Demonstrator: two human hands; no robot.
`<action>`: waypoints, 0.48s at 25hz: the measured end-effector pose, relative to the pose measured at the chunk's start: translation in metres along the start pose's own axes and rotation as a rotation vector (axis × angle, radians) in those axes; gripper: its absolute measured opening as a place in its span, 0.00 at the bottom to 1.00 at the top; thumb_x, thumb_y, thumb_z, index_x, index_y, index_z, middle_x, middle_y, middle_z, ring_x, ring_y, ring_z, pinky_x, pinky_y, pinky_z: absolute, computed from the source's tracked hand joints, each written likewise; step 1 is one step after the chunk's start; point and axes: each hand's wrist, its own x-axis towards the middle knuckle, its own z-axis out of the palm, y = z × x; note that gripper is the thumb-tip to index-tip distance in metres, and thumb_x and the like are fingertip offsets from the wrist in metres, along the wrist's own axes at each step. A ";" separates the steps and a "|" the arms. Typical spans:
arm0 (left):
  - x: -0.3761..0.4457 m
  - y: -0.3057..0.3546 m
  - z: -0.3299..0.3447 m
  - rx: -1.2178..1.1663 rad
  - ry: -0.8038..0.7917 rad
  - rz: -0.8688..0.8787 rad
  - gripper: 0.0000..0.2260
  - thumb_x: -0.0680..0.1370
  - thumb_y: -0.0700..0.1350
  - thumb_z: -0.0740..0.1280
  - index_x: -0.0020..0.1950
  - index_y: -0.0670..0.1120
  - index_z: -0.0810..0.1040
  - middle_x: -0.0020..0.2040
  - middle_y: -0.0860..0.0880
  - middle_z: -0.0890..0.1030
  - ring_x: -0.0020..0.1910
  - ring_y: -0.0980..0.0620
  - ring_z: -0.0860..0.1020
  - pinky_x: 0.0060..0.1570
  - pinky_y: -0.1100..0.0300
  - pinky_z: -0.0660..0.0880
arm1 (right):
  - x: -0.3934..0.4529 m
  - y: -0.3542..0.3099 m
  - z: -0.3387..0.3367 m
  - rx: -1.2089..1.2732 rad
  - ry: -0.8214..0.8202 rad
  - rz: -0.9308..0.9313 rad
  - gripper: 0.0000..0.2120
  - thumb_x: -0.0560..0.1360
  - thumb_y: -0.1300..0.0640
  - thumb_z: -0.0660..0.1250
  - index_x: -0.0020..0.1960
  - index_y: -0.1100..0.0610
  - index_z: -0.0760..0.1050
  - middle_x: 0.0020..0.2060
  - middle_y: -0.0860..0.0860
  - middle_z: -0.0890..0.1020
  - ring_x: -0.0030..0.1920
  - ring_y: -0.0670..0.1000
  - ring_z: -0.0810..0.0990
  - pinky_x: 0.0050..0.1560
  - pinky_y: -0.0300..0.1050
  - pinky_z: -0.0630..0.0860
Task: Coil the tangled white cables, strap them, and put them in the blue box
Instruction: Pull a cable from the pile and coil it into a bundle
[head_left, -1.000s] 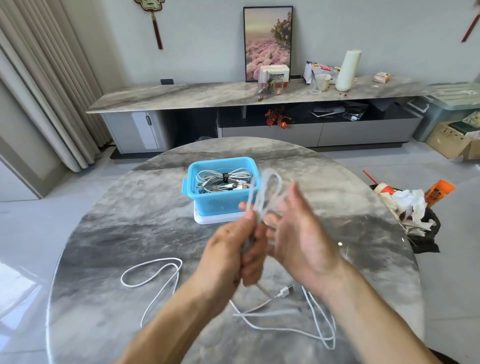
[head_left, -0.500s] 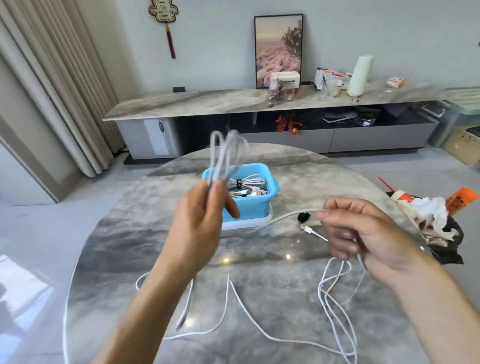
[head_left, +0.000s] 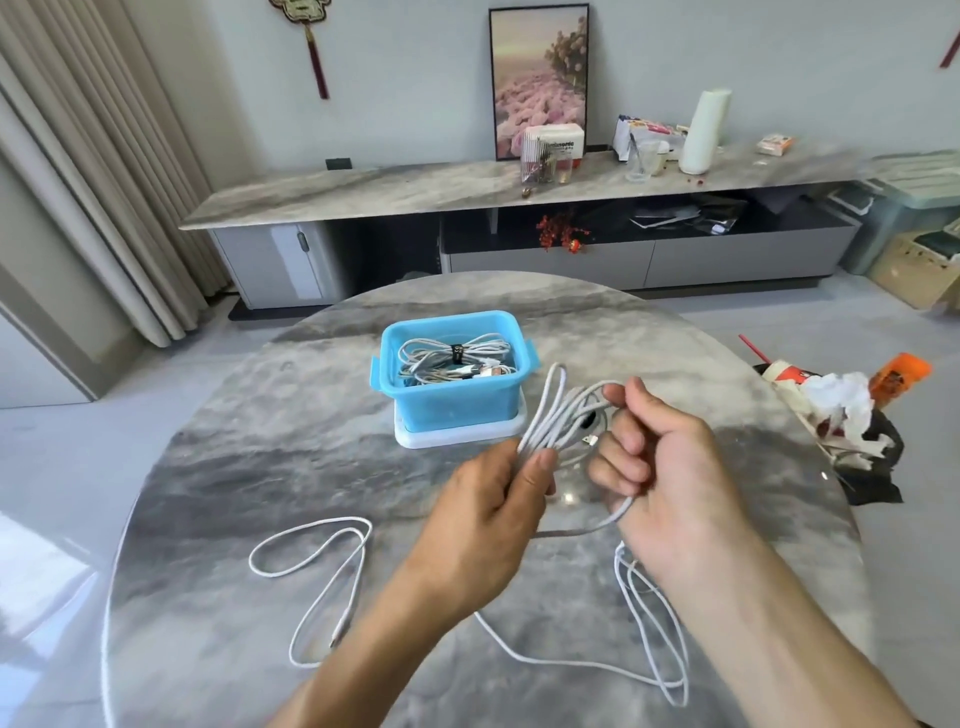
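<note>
From my seat, farthest left on the table lies a loose cable, looped and untouched, its plug end pointing toward me. Next along, my left hand pinches the gathered base of the coil between thumb and curled fingers; the loops fan up and away to the right, so the coil's long axis runs diagonally from that pinch toward the far right, just beside the blue box. The box sits on a white lid and already holds a strapped bundle. My right hand is curled round the same cable, fingers hooked through the far end of the loops, with the tail running down under the wrist to slack that sprawls on the table near me. A small plug shows between the hands. The risks as I judge them: the pinch is narrow, so if the left thumb eases the loops could spring apart; the trailing slack could snag on itself and drag a knot into the next turn; and uneven loops may make the strap slip. I can see a small dark object behind the loops, possibly a strap, but cannot tell.
</note>
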 end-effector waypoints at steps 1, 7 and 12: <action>-0.002 0.000 0.006 -0.015 0.031 -0.021 0.18 0.79 0.57 0.58 0.37 0.47 0.72 0.28 0.54 0.73 0.28 0.57 0.69 0.32 0.59 0.66 | 0.000 0.006 0.001 -0.055 0.046 -0.062 0.12 0.82 0.57 0.59 0.42 0.59 0.75 0.21 0.49 0.68 0.19 0.45 0.61 0.20 0.37 0.58; 0.000 0.001 0.005 0.089 0.045 -0.068 0.18 0.83 0.53 0.59 0.38 0.47 0.78 0.27 0.59 0.73 0.28 0.60 0.71 0.33 0.63 0.65 | -0.004 0.012 0.007 -0.046 0.146 -0.040 0.09 0.81 0.59 0.61 0.45 0.56 0.78 0.31 0.48 0.78 0.25 0.44 0.66 0.22 0.35 0.61; -0.004 0.012 0.007 -0.274 -0.030 -0.213 0.19 0.83 0.51 0.59 0.38 0.42 0.76 0.29 0.50 0.77 0.26 0.55 0.68 0.30 0.60 0.64 | -0.007 0.019 0.007 0.028 0.109 -0.075 0.09 0.80 0.61 0.63 0.45 0.60 0.81 0.29 0.51 0.74 0.25 0.45 0.76 0.26 0.37 0.77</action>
